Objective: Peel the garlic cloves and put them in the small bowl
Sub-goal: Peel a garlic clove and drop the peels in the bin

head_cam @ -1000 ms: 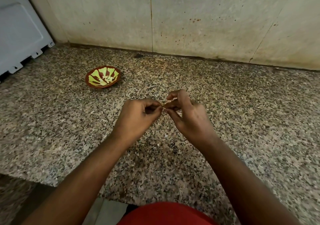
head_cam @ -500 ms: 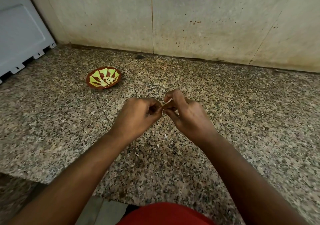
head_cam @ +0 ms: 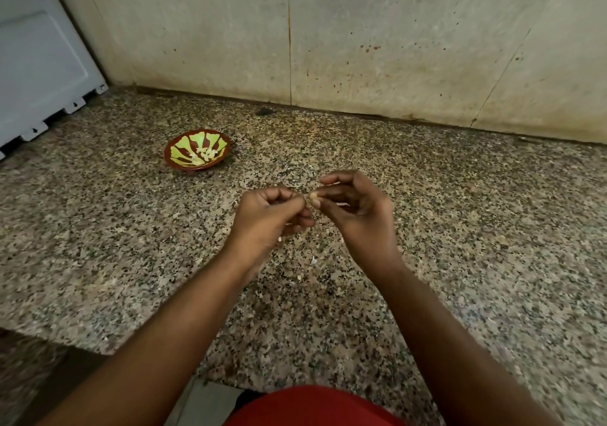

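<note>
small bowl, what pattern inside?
Yellow-green petal-like wedges on reddish-brown, seen in the head view: small bowl.

There is one view only, from a camera on the person's head, looking forward and steeply down over a speckled granite counter (head_cam: 460,228). It sits close above both forearms, faces the stained wall (head_cam: 377,48) behind, and takes in a wide sweep.
</note>
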